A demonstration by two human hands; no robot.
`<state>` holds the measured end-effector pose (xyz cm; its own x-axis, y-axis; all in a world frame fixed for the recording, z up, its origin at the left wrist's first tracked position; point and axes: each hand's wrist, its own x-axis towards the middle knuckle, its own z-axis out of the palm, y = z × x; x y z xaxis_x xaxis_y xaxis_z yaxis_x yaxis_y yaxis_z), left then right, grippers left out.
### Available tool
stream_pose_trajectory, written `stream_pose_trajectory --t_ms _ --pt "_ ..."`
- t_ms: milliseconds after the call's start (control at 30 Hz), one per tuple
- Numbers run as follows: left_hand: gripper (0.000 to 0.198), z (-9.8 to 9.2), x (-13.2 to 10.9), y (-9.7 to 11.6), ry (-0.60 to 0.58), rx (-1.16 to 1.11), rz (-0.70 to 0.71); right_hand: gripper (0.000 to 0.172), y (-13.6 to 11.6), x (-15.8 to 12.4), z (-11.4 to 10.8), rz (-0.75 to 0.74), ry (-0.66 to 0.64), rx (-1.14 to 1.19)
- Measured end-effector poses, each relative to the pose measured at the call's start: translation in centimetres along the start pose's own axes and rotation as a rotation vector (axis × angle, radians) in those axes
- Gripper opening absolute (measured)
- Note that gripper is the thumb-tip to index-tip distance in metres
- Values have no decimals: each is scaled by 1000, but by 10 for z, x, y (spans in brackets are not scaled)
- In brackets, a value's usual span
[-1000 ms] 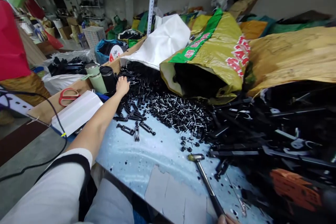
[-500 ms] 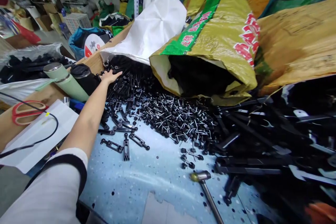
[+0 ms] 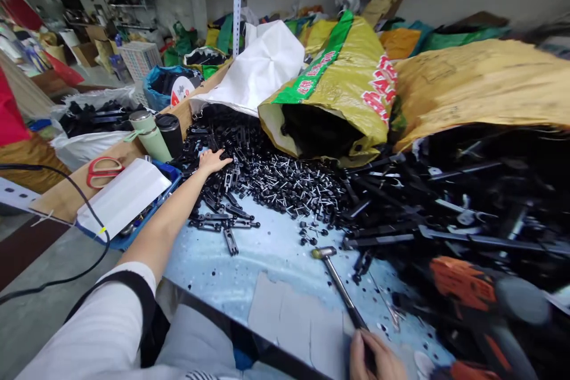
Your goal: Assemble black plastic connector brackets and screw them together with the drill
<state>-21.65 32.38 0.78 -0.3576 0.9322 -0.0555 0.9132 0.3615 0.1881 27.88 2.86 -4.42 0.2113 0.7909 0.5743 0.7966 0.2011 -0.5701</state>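
Note:
My left hand [image 3: 212, 161] reaches out over a pile of black slotted plastic parts [image 3: 216, 205]. Its fingers are spread on the pile's near left side, and nothing shows in its grasp. At the lower edge my right hand [image 3: 377, 357] is closed around the dark grip of a small hammer [image 3: 341, 285]. The hammer lies slanted on the blue tabletop [image 3: 214, 267], its yellow-tipped head pointing away from me. Beyond the hammer head are black knobs with thin metal pins [image 3: 294, 184], heaped in front of the yellow sack.
An orange and black power drill [image 3: 465, 285] lies at the right beside a heap of long black parts [image 3: 445, 202]. A yellow sack [image 3: 351, 89] and a white sack [image 3: 267, 59] stand behind. Red scissors [image 3: 104, 171], a green bottle [image 3: 154, 136] and a blue tray [image 3: 176, 175] are at the left.
The view has shifted, showing more of the bench front and the drill. My right hand has come into view on the hammer's grip. My left hand has drawn nearer over the black parts.

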Motion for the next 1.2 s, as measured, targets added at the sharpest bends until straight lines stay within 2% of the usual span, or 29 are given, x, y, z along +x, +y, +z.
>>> stream_pose_trajectory --t_ms 167,233,300,367,500,600,667,800,900,967,1033,1133,1200 --pt "53 3 -53 16 36 27 70 15 3 -5 -3 -170 -17 -14" --pt "46 1 -75 28 149 0 105 12 6 -7 -4 -207 -11 -32" --pt "41 -1 -100 43 280 -32 199 12 7 -9 -4 -227 -19 -33" --pt "39 -3 -129 60 336 -61 311 12 9 -10 -3 -231 -38 -32" --pt "42 1 -199 92 232 -49 509 14 -2 -6 1 -228 -91 9" --pt "45 14 -249 106 116 20 648 14 -30 12 9 -208 -156 141" --pt "48 24 -276 107 75 53 720 15 -57 32 22 -210 -251 244" --pt "70 42 -316 86 159 0 819 17 -114 90 70 -308 -494 395" --pt "59 52 -340 54 266 -114 789 19 -152 145 126 -342 -679 459" --pt "53 59 -350 34 342 -181 742 27 -178 188 170 -270 -747 464" --pt "53 66 -356 18 401 -243 685 47 -205 235 215 -131 -728 451" --pt "61 80 -356 6 460 -328 582 80 -246 306 277 119 -572 368" --pt "67 90 -353 4 490 -353 554 81 -271 346 307 230 -495 285"
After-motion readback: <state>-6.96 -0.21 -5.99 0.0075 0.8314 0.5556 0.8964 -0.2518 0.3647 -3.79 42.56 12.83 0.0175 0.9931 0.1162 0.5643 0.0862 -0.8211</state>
